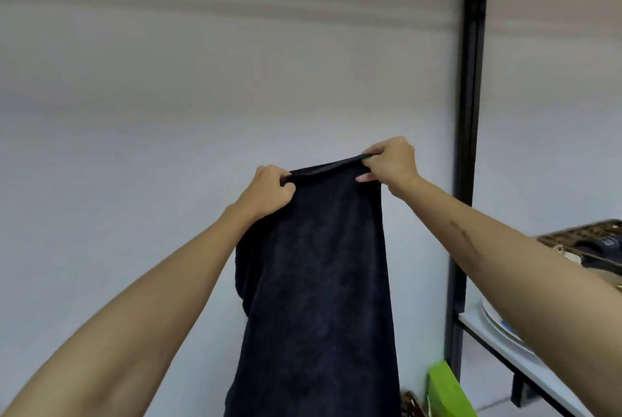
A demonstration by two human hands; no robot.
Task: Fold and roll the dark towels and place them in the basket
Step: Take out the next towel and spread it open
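holding towel up by its top edge, left hand and right hand both pinching; folding, rolling left; basket already holds something dark.

Both hands, left and right, grip a hanging dark towel's top edge.

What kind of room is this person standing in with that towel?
Probably a storage or utility corner of a home or workroom. A black metal shelving rack stands against a plain pale wall, holding stacked white plates and a wicker basket. Both hands hold up a dark towel.
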